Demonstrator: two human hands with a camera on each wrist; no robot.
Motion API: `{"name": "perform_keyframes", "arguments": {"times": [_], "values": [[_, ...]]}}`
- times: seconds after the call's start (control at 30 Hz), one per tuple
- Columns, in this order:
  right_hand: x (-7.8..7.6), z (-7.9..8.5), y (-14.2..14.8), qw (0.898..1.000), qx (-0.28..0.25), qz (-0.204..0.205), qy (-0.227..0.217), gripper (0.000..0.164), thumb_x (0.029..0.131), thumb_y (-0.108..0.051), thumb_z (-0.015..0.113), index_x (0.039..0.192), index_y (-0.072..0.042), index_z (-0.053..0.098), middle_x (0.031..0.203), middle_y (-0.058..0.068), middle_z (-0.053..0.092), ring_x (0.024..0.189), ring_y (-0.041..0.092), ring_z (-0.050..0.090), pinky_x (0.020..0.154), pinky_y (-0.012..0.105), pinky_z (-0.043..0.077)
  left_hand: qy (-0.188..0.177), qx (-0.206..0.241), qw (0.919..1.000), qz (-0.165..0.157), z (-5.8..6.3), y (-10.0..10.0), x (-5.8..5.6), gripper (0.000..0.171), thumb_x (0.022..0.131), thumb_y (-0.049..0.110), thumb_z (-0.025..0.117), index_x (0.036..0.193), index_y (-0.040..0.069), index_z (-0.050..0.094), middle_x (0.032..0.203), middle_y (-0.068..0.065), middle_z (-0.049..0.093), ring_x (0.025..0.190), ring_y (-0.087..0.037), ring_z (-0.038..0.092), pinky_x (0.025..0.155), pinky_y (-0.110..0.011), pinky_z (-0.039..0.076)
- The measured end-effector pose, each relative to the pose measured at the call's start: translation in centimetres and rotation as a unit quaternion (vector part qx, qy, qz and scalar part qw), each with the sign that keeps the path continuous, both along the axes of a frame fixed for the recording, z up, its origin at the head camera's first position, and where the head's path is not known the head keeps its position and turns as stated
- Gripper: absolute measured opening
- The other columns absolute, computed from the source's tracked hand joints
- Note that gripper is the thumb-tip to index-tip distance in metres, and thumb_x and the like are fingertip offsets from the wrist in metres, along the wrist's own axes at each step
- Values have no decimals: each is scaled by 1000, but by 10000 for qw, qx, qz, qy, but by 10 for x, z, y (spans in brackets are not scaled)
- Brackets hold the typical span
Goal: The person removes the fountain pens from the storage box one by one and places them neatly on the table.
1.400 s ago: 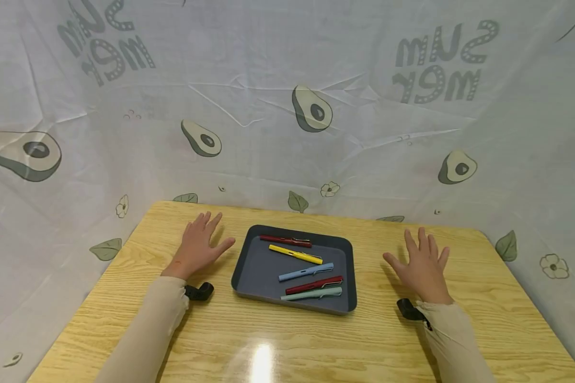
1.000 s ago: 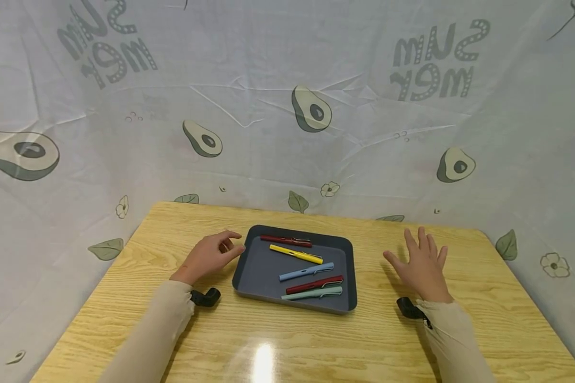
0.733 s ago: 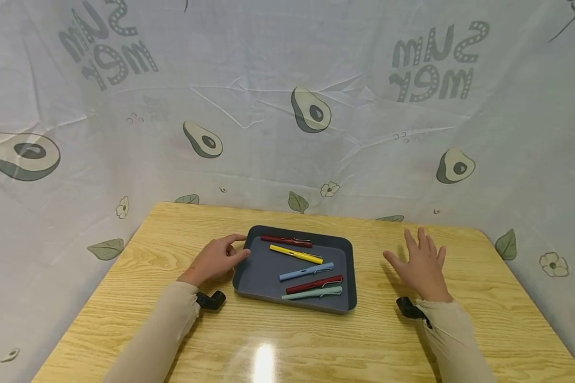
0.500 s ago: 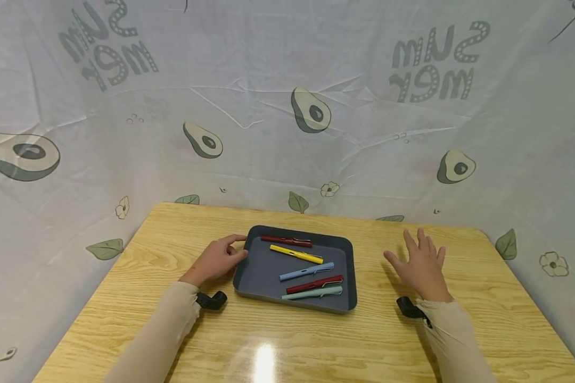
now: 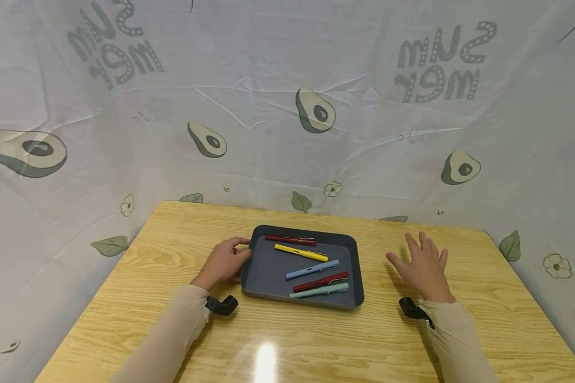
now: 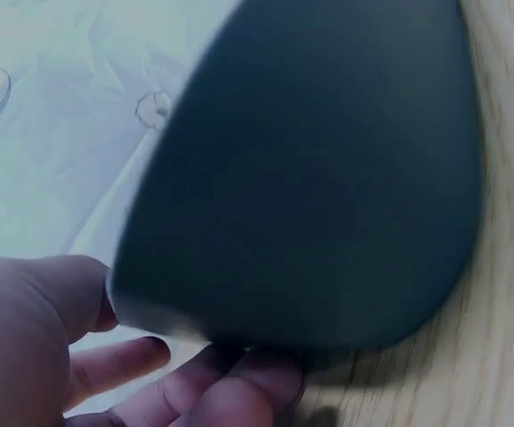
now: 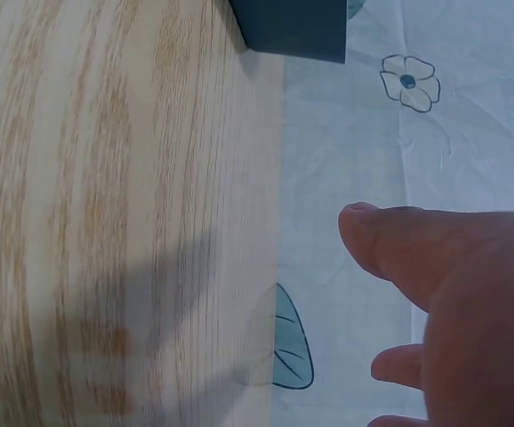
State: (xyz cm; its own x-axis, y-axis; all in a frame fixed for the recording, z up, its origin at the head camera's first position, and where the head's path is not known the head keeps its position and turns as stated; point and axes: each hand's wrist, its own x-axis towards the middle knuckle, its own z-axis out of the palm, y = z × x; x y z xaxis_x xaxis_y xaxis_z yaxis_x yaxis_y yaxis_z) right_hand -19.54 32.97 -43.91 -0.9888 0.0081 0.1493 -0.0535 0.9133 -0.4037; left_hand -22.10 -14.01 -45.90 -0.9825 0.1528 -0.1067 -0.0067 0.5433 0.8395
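Note:
A dark grey rectangular tray (image 5: pixel 263 287) sits mid-table with several clip pens inside. At the back of it lies a dark red pen (image 5: pixel 290 240), then a yellow pen (image 5: pixel 301 252). Closer to the front are a light blue pen (image 5: pixel 312 269), another red pen (image 5: pixel 321 282) and a pale green pen (image 5: pixel 319 290). My left hand (image 5: pixel 224 260) grips the tray's left edge. In the left wrist view, the thumb (image 6: pixel 61 285) is at the rim and other fingers are against the underside. My right hand (image 5: pixel 422 266), fingers spread, holds nothing and hovers right of the tray.
The wooden table (image 5: pixel 316 346) reaches back to a pale curtain (image 5: pixel 259 165) printed with avocados, leaves and flowers. Black wrist cameras (image 5: pixel 222 305) sit at the sleeve cuffs.
My left hand has turned and moved right from beside the tray to its left edge and taken hold. The tray has shifted slightly right. My right hand is nearly still.

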Motion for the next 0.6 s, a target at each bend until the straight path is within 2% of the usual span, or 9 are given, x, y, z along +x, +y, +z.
{"name": "perform_keyframes", "arguments": {"times": [0.1, 0.2, 0.33, 0.43, 0.5, 0.57, 0.6], "values": [[0, 0, 1, 10000, -6, -36, -26, 87, 102, -50, 62, 158, 9, 30, 159, 43, 13, 145, 64, 11, 114, 79, -11, -76, 94, 9999, 101, 1, 8, 2, 43, 103, 23, 62, 145, 10, 61, 80, -5, 72, 56, -19, 66, 51, -34, 60], [0, 1, 1, 10000, 35, -53, -50, 86, 102, -49, 62, 157, 9, 32, 159, 43, 16, 144, 64, 14, 114, 80, -7, -96, 123, 9999, 66, 0, 11, 1, 44, 103, 23, 63, 145, 10, 60, 81, -6, 72, 56, -20, 66, 52, -34, 60], [-1, 3, 1, 9999, 91, 18, -103, 83, 103, -48, 62, 156, 10, 35, 158, 42, 21, 143, 64, 20, 114, 81, 1, 160, 16, 9998, -97, -3, 10, -3, 45, 103, 24, 64, 145, 9, 59, 94, -6, 73, 73, -19, 69, 62, -33, 59], [-1, 5, 1, 9999, 70, 74, -133, 80, 103, -47, 61, 154, 10, 38, 157, 42, 25, 141, 64, 23, 114, 81, 4, 518, -92, 9980, -362, -6, 6, -7, 49, 103, 26, 65, 147, 8, 57, 117, -9, 71, 101, -24, 68, 83, -41, 59], [-1, 4, 1, 9998, 62, 94, -135, 78, 104, -48, 60, 153, 9, 40, 157, 41, 27, 139, 65, 25, 114, 81, 4, 758, -228, 9951, -587, -9, 3, -10, 53, 103, 30, 65, 150, 8, 54, 132, -12, 65, 122, -32, 61, 101, -50, 53], [-1, 4, 1, 9998, 79, 106, -123, 76, 104, -47, 60, 152, 8, 42, 156, 41, 29, 139, 65, 27, 113, 82, 3, 1040, -466, 9904, -780, -12, -1, -13, 57, 102, 33, 66, 152, 8, 52, 143, -15, 59, 139, -38, 48, 118, -58, 36], [-1, 4, 1, 9998, 91, 114, -115, 74, 104, -47, 60, 152, 8, 44, 156, 40, 30, 138, 65, 28, 113, 82, 3, 1168, -573, 9877, -866, -14, -3, -13, 59, 102, 35, 66, 152, 8, 51, 148, -16, 55, 145, -41, 41, 122, -62, 26]]}}
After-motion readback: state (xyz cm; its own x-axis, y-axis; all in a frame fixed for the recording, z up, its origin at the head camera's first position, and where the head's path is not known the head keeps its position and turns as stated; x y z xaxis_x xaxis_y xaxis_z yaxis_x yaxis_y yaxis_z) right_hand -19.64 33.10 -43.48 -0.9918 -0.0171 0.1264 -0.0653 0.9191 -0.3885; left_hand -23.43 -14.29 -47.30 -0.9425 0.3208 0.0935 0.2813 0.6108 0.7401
